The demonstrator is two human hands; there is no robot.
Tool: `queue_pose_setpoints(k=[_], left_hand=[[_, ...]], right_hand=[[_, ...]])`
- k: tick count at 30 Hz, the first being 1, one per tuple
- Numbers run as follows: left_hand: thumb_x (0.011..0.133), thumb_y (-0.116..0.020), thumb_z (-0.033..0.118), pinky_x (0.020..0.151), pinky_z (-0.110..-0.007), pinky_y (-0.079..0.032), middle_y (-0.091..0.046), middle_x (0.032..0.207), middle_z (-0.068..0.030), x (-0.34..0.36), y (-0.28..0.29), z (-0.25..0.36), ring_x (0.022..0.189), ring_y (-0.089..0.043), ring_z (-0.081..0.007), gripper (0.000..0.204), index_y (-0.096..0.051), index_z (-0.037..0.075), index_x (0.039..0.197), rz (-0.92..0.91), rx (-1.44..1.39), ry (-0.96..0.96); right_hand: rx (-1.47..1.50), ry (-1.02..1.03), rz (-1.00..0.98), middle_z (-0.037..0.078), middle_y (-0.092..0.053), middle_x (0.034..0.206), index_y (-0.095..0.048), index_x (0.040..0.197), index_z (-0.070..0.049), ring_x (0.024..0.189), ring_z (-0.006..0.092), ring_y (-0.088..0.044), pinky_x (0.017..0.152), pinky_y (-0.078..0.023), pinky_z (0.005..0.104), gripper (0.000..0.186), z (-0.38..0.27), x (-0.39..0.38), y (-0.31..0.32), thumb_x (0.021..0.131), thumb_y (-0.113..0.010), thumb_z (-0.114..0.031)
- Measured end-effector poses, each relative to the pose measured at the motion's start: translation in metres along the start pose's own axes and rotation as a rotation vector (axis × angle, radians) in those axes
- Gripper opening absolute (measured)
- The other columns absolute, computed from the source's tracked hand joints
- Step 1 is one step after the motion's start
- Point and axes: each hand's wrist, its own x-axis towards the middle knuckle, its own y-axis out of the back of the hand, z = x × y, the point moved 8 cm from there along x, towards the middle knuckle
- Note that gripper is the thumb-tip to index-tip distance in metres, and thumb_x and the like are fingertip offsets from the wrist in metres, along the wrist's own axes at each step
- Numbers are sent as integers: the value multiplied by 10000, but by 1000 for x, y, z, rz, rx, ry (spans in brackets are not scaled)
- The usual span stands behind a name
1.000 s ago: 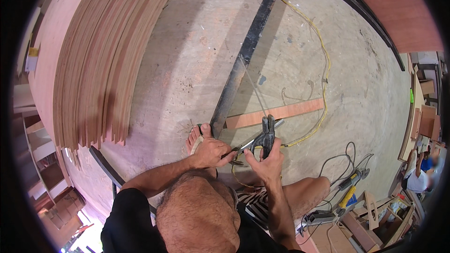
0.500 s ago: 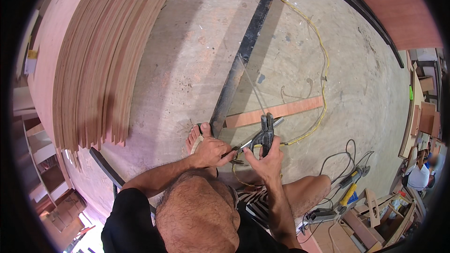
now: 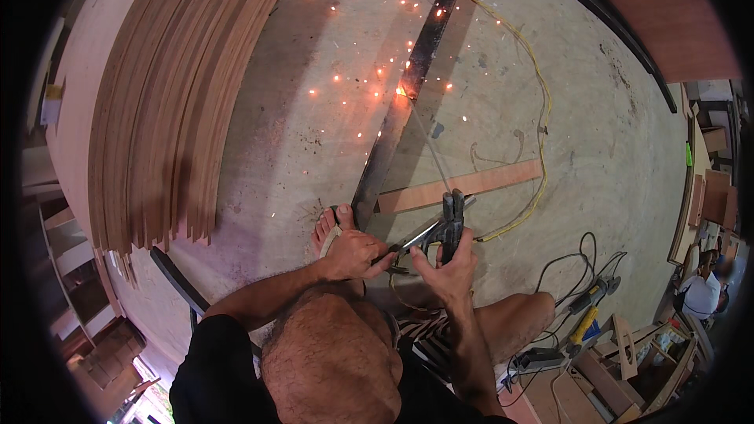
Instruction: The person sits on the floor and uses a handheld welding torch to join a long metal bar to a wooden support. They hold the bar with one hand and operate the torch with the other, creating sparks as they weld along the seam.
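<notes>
My right hand [image 3: 449, 273] is closed round a black welding electrode holder [image 3: 452, 224]. A thin welding rod [image 3: 430, 145] runs up from its jaws to a long dark metal bar [image 3: 382, 153] on the floor. Where the rod meets the bar there is a bright orange glow [image 3: 402, 93], and sparks fly around it. Just left of the holder, my left hand [image 3: 355, 255] is closed on a thin, flat, dark and silvery piece [image 3: 420, 237]. That piece slants up behind the holder, and its kind cannot be made out. My bare-toed foot [image 3: 338, 224] is beside the bar's near end.
A reddish wooden strip [image 3: 471, 185] lies right of the bar. A yellow cable [image 3: 540, 86] curves along the floor. Stacked wood sheets [image 3: 165, 110] stand at left. An angle grinder [image 3: 593, 296] with black cords and wood offcuts [image 3: 620, 385] are at lower right. A person [image 3: 701, 294] is far right.
The rod's tip now glows against the bar, and sparks scatter over the floor. The picture has darkened. My right hand and the holder have shifted slightly right; my left hand stays in place.
</notes>
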Motion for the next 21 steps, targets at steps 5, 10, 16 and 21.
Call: queue_pose_setpoints(k=[5,10,16,21], left_hand=[[936,-799,267,575,-431,-541,-633,627,-94,0,2,2,579,-669,-311,310,-693,72,719,-6,17,2],[936,-794,269,581,-430,-542,-640,646,-97,-3,-1,0,599,-679,-303,307,-691,70,727,-33,22,4],[934,-791,261,582,-430,-543,-645,646,-100,-1,-1,-1,598,-681,-305,314,-684,62,716,-24,0,18],[935,-794,259,583,-431,-546,-649,645,-103,0,-1,-1,601,-685,-307,316,-691,55,717,-23,-10,29]], right_hand=[[23,-20,8,29,-612,699,-535,1123,-32,559,158,-596,537,-513,341,639,6,-1,1,764,-992,-298],[11,-63,-15,30,-621,707,-531,1123,-23,563,151,-593,540,-512,337,632,10,-4,0,777,-981,-300],[-18,-56,-24,38,-615,693,-522,1109,-21,563,157,-593,534,-508,344,625,9,-4,-1,782,-978,-297],[-12,-62,-35,42,-612,682,-529,1118,-18,555,165,-594,535,-511,350,632,9,-3,-3,781,-981,-302]])
